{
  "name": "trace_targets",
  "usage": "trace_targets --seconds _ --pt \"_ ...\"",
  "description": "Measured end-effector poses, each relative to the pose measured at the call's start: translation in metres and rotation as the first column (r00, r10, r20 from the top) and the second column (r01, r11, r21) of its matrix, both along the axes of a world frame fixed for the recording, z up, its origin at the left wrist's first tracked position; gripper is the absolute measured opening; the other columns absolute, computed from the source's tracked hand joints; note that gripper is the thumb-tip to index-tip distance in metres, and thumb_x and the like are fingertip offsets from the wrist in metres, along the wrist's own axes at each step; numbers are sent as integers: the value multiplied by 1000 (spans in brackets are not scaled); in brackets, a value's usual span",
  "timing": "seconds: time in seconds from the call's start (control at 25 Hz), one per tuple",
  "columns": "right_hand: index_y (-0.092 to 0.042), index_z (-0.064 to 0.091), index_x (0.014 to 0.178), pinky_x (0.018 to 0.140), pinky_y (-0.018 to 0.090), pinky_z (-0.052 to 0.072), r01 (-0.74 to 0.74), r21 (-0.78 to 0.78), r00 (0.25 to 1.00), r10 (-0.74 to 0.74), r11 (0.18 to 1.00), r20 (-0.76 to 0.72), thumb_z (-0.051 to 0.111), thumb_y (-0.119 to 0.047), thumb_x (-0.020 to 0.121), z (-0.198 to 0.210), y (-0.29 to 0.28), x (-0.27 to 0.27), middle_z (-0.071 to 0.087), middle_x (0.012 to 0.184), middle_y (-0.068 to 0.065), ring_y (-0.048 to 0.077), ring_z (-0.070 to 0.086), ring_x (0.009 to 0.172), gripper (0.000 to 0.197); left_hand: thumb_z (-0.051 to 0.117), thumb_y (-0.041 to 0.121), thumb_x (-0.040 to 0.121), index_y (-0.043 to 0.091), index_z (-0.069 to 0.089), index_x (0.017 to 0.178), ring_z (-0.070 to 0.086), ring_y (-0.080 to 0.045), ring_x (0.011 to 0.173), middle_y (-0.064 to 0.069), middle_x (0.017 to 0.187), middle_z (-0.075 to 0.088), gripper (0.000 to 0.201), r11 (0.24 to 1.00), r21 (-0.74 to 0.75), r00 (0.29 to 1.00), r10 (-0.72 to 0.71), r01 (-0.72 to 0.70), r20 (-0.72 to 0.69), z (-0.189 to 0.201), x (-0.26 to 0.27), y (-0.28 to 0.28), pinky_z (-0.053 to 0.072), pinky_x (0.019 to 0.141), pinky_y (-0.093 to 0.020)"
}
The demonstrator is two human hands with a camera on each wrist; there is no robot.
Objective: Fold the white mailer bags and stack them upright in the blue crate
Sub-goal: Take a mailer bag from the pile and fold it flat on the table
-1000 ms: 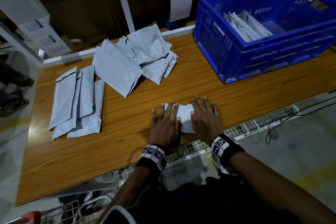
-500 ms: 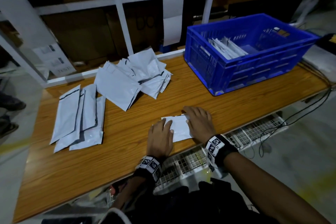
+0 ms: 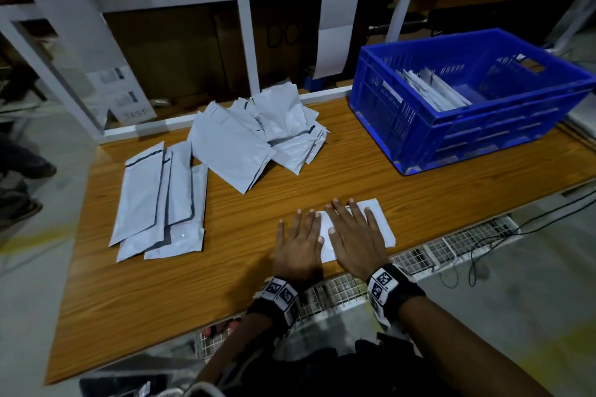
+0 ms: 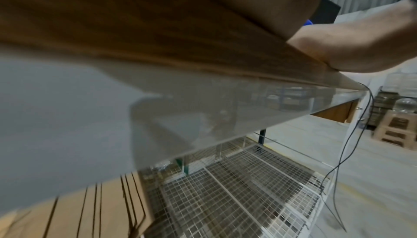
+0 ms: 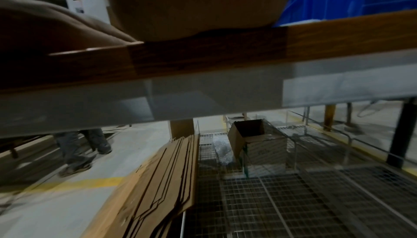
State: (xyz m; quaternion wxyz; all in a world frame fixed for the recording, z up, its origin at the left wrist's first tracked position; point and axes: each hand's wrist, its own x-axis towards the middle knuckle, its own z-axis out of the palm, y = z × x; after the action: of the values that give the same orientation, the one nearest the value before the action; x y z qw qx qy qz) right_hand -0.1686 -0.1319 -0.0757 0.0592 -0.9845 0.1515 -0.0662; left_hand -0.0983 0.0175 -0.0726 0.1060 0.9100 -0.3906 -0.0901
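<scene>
A folded white mailer bag (image 3: 375, 225) is pressed flat against the wooden table (image 3: 225, 284) near its front edge by both hands. The left hand (image 3: 298, 243) is laid palm down with fingers straight and spread, partly on the bag's left end and partly on the bare wood; the right hand (image 3: 356, 237) is laid flat across the middle of the bag, fingers extended, nothing being gripped by either. At the far right corner of the table a blue crate (image 3: 419, 142) is set, and inside it a row of folded mailer bags (image 3: 430, 90) is seen leaning on edge against its left inner wall, the remainder of the crate floor being bare blue. A loose heap of unfolded mailer bags (image 3: 254, 135) is piled near the back middle of the table, and a flatter overlapping group of long bags (image 3: 158, 200) is spread at the left. In the wrist views only the table edge and a wire shelf (image 5: 293, 206) below are shown.
</scene>
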Motion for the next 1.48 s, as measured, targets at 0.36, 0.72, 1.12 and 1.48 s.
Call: trace_targets --seconds 0.36,0.72,1.12,1.48 --pt "-27 14 160 122 56 6 301 102 942 -279 948 -187 13 -56 99 -2 -48 4 10 168 -2 27 8 154 67 12 35 107 19 1 161 -12 -22 155 2 169 -3 57 999 19 999 -29 29 -33 5 7 5 -12 122 -53" --pt "-23 25 158 119 55 14 124 -7 992 -125 992 -23 16 -42 102 6 -4 1 23 165 5 31 16 152 60 -11 42 95 15 3 161 -3 -17 155 -1 169 2 73 988 -2 988 -157 157 -10 0 4 1 -9 123 -51" --pt "-26 19 159 123 50 14 122 -3 987 -122 992 -105 17 -43 100 -1 -48 -1 16 166 -1 25 16 153 61 24 35 106 16 41 153 32 -21 149 -2 159 39 53 984 -143 991 -88 102 102 -5 -2 2 21 120 -59" --pt "-29 34 151 121 52 8 164 183 981 -141 969 -135 20 -54 103 5 -80 -1 17 166 -4 22 11 153 56 9 44 105 30 6 161 0 -17 156 12 167 4 57 1000 25 999 -10 9 32 2 -2 0 -5 123 -55"
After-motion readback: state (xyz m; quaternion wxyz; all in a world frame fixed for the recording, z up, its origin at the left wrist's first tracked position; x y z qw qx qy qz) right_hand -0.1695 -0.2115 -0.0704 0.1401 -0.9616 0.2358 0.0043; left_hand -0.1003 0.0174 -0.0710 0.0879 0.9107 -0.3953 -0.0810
